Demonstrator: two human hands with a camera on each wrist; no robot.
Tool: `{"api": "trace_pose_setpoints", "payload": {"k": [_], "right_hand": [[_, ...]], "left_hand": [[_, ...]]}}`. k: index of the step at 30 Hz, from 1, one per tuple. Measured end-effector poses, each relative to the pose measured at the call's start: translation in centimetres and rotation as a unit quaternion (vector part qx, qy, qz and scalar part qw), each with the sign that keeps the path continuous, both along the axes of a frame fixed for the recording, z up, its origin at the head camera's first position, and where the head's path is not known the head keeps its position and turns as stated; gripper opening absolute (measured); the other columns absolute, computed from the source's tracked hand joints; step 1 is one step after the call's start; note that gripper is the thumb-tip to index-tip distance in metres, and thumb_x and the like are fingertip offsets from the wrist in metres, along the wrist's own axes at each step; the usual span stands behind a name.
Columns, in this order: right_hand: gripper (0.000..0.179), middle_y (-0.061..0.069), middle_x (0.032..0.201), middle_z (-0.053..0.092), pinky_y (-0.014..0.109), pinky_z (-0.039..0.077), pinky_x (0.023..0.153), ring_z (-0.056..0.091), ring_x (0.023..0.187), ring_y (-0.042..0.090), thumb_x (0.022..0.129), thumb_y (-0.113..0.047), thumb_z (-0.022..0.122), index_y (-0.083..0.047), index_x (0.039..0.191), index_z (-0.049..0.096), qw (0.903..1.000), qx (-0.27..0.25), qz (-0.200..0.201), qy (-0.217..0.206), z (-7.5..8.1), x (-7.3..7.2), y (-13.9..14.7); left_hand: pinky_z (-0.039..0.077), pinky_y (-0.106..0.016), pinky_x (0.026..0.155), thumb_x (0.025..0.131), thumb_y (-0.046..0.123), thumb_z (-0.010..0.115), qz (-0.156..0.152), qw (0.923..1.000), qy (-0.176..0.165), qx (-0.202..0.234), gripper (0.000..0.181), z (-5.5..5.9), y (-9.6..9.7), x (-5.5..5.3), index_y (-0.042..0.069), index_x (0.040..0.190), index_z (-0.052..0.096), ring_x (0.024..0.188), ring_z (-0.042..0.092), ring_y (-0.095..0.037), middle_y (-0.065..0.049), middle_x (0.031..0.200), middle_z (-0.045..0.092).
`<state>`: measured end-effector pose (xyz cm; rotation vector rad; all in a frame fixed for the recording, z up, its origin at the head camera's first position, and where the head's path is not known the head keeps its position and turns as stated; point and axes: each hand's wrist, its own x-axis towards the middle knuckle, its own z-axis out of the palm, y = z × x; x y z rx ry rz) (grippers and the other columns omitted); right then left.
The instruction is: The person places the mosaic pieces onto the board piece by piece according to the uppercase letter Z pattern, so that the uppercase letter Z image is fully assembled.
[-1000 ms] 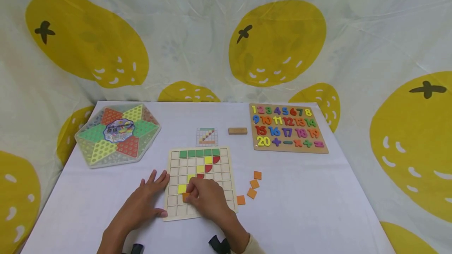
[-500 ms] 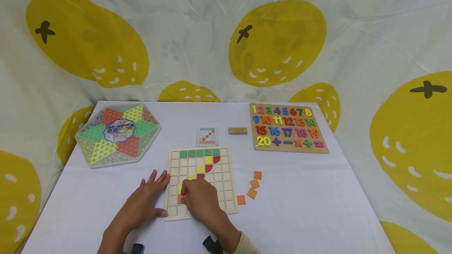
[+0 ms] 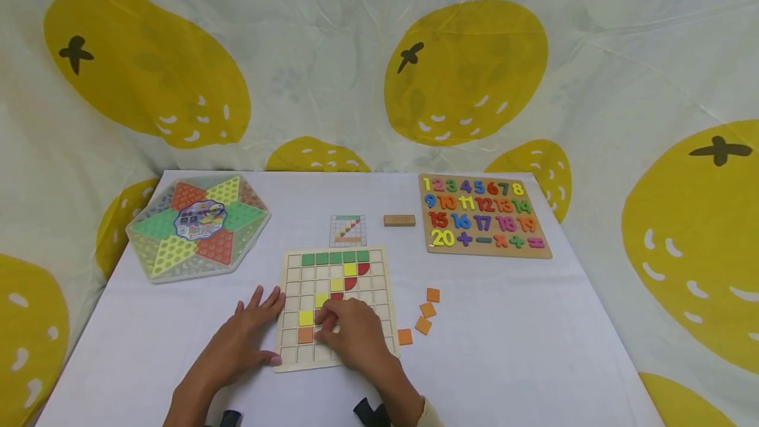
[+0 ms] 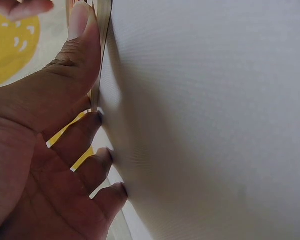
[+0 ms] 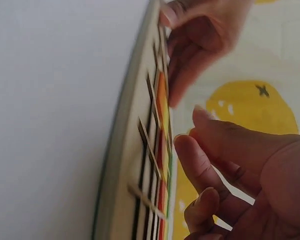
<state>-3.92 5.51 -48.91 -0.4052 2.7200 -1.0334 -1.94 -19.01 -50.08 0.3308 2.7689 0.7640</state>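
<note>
A wooden grid board lies on the white table, holding a row of green square tiles, a diagonal of yellow square tiles and red quarter-round tiles. In a cell at lower left sits an orange square tile. Just right of it my right hand hovers low over the board, nothing between thumb and fingers in the right wrist view; it covers some cells. Fingers spread, my left hand rests at the board's left edge, thumb on its near corner, as the left wrist view shows.
Several loose orange tiles lie right of the board. Behind it are a pattern card and a small wooden block. A number puzzle board stands back right, a hexagonal game box back left.
My right hand slid left, set the orange tile into the cell below the lowest yellow tile, let go and drew back right. The left hand has stayed put.
</note>
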Motion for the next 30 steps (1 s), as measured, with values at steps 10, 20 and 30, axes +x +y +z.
{"api": "trace_pose_setpoints", "payload": {"k": [10,20,30], "right_hand": [[0.022,-0.017,0.073,0.065,0.027,0.041,0.070,0.055,0.079,0.010,0.082,-0.015,0.092,-0.023,0.098,0.080,0.9964,-0.019,-0.080,-0.020,1.0,0.1,4.9],[0.031,-0.009,0.089,0.072,0.025,0.042,0.068,0.053,0.079,0.013,0.077,-0.013,0.094,-0.023,0.101,0.078,0.9912,0.011,-0.131,-0.019,0.6,0.6,9.9],[0.034,-0.012,0.096,0.069,0.037,0.054,0.086,0.059,0.099,0.011,0.073,-0.008,0.095,-0.024,0.098,0.079,0.9891,0.090,-0.117,-0.001,-0.2,1.7,12.6]], "left_hand": [[0.026,-0.074,0.124,0.059,0.031,0.101,-0.003,0.9999,0.009,-0.011,0.116,-0.1,0.0,0.0,0.009,0.160,0.048,0.161,0.024,-0.049,-0.013,0.169,0.041],[0.025,-0.075,0.124,0.060,0.032,0.101,-0.001,0.9999,0.003,-0.012,0.115,-0.3,0.0,-0.1,0.008,0.160,0.047,0.161,0.023,-0.049,-0.014,0.169,0.040],[0.025,-0.074,0.124,0.060,0.031,0.101,-0.002,0.9999,-0.002,-0.012,0.116,-0.1,0.1,-0.1,0.008,0.160,0.047,0.161,0.023,-0.049,-0.014,0.169,0.040]]}}
